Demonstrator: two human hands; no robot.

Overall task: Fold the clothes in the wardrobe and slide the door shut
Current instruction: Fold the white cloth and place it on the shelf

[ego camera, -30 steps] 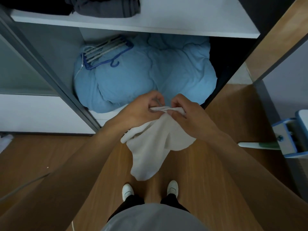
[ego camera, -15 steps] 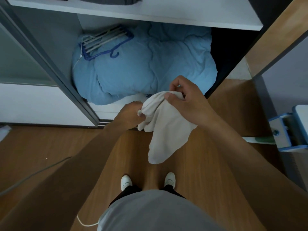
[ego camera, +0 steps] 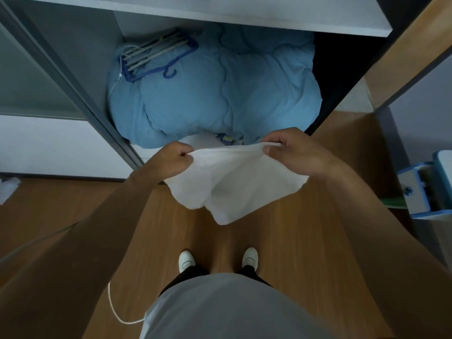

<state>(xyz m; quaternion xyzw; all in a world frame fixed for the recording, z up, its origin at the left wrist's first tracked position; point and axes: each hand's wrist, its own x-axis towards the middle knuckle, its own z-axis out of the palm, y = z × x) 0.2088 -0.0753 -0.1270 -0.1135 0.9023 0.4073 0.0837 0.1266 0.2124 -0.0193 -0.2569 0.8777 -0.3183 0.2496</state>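
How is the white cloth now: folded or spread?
Spread: the white cloth hangs open between the left hand and right hand, each pinching its top edge.

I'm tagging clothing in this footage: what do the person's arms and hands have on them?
The left forearm and right forearm are bare, no sleeves showing. The left hand and right hand are bare too: no gloves, watch, bracelet or rings visible.

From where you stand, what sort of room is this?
Probably a bedroom: an open wardrobe with a sliding door, a blue duvet and clothes hangers under its white shelf, and a wooden floor.
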